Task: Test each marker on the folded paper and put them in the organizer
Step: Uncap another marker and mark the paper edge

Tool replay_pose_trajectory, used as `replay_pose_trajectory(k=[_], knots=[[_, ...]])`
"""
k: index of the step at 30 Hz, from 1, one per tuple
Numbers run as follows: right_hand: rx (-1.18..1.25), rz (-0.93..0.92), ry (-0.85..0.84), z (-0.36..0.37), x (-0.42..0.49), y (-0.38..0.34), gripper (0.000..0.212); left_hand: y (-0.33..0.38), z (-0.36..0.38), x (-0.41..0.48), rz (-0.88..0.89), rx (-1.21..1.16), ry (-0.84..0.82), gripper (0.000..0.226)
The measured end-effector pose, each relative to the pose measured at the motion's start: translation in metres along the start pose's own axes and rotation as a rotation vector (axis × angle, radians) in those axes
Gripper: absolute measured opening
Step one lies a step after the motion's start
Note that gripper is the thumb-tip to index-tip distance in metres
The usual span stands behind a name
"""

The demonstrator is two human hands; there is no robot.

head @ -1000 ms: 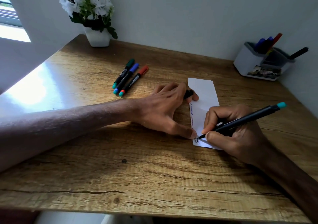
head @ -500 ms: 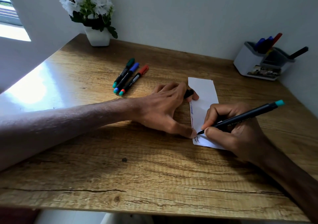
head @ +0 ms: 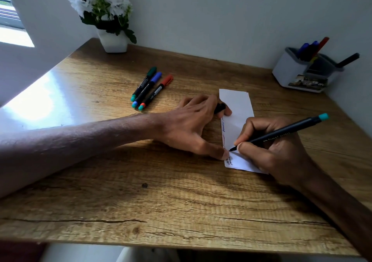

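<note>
White folded paper lies on the wooden desk, pinned by the left hand, whose fingers clamp one black cap. Right hand pinches one black marker, tip on paper. Three capped markers lie apart; about four stand in the organizer.

Your near half of the desk lay bare, giving open passage. Mid-desk, three capped markers lay side by side, left of your left hand, which pinned the folded paper. Your right hand covered the paper's near right part. The organizer blocked the far right corner; the flower pot stood far left.
</note>
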State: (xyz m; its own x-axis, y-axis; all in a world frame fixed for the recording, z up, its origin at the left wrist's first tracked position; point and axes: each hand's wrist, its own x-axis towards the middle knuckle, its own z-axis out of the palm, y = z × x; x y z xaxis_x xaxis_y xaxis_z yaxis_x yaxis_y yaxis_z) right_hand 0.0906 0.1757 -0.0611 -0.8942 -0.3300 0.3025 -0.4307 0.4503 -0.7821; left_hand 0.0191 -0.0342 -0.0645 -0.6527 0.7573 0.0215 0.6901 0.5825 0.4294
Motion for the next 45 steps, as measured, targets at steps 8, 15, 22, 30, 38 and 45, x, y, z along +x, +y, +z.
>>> replay_pose_trajectory(k=[8,15,22,30,38,45], knots=[[0.385,0.175,0.067,-0.005,0.001,0.003,0.010,0.002,0.000,-0.002,0.018,0.000,0.021,0.067],[0.528,0.210,0.174,-0.008,0.004,0.004,0.007,-0.002,0.002,-0.007,-0.060,-0.337,0.317,0.048],[0.447,0.100,0.221,-0.020,0.006,0.002,0.028,0.001,0.003,-0.005,0.127,-0.231,0.527,0.021],[0.389,0.022,0.242,-0.022,0.004,0.000,0.019,0.000,0.004,-0.001,0.191,-0.173,0.484,0.022],[0.355,0.045,0.246,-0.022,0.005,0.001,0.020,0.000,0.004,-0.002,0.208,-0.122,0.480,0.025],[0.342,0.030,0.241,-0.017,0.007,-0.005,0.020,0.003,0.006,-0.004,0.269,-0.078,0.504,0.026]])
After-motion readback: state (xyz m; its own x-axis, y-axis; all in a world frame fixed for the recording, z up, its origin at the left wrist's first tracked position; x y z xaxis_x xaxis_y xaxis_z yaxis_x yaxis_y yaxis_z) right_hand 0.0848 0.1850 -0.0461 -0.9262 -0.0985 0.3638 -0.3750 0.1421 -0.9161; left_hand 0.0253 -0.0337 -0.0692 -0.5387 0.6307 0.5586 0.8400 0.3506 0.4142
